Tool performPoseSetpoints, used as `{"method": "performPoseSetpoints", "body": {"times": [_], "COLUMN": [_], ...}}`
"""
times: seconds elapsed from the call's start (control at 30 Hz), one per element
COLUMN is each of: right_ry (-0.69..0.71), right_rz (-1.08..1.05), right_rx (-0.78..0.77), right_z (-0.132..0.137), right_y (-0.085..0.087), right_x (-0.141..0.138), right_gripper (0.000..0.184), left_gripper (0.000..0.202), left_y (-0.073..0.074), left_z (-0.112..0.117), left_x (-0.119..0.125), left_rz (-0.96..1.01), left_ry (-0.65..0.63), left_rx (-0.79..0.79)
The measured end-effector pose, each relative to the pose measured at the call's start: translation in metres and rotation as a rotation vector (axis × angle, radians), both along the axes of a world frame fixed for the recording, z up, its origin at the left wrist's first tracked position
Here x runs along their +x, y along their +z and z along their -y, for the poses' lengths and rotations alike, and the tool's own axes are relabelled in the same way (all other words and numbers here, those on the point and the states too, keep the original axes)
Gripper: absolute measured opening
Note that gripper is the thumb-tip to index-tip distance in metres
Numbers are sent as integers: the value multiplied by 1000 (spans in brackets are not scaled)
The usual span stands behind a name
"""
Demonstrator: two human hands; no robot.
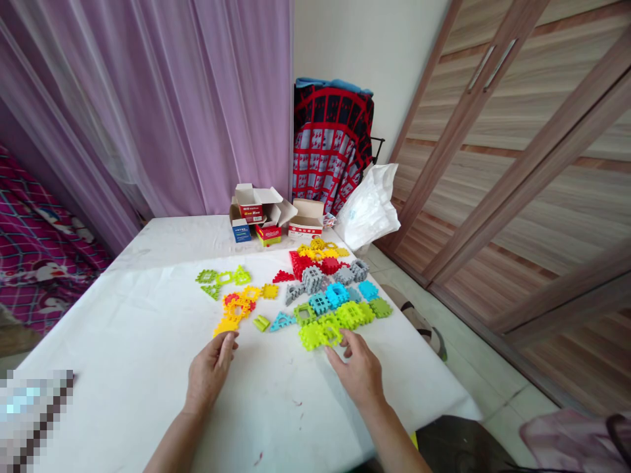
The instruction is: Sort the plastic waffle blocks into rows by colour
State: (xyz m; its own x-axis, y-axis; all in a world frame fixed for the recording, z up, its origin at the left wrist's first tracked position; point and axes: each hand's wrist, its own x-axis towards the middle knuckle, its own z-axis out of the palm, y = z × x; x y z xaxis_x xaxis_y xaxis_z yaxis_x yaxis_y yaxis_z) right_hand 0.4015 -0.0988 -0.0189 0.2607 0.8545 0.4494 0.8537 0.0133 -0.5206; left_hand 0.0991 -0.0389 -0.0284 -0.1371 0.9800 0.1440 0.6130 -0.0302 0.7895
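Note:
Colourful interlocking plastic tiles lie spread over a white table [123,368]. My left hand [210,371] rests palm down with fingers stretched out, its fingertips touching a yellow tile [225,325]. My right hand [357,371] lies beside it, fingers spread, the tips at a lime green tile [315,335]. Further back sit blue tiles [330,297], grey tiles [311,279], red tiles [303,263] and a green group [221,277]. Neither hand grips anything.
Small opened cardboard boxes [269,220] stand at the table's far edge. A white plastic bag [369,207] and a red patterned cloth [330,151] are behind it. Purple curtains hang at left, wooden wardrobe doors [517,164] at right. The table's right edge drops to tiled floor.

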Motion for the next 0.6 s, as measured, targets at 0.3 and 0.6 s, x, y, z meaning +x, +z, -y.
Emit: {"method": "performPoseSetpoints", "body": {"times": [0.3, 0.6], "right_ry": [-37, 110], "right_rz": [29, 265], "right_rx": [55, -19], "right_z": [-5, 5], "right_y": [-10, -5], "right_x": [-3, 30], "right_gripper": [23, 33], "left_gripper": [48, 48], "left_y": [-5, -7], "left_z": [3, 1], "left_x": [3, 2], "left_rz": [-29, -11], "left_ry": [-65, -59], "left_rx": [-8, -22]}}
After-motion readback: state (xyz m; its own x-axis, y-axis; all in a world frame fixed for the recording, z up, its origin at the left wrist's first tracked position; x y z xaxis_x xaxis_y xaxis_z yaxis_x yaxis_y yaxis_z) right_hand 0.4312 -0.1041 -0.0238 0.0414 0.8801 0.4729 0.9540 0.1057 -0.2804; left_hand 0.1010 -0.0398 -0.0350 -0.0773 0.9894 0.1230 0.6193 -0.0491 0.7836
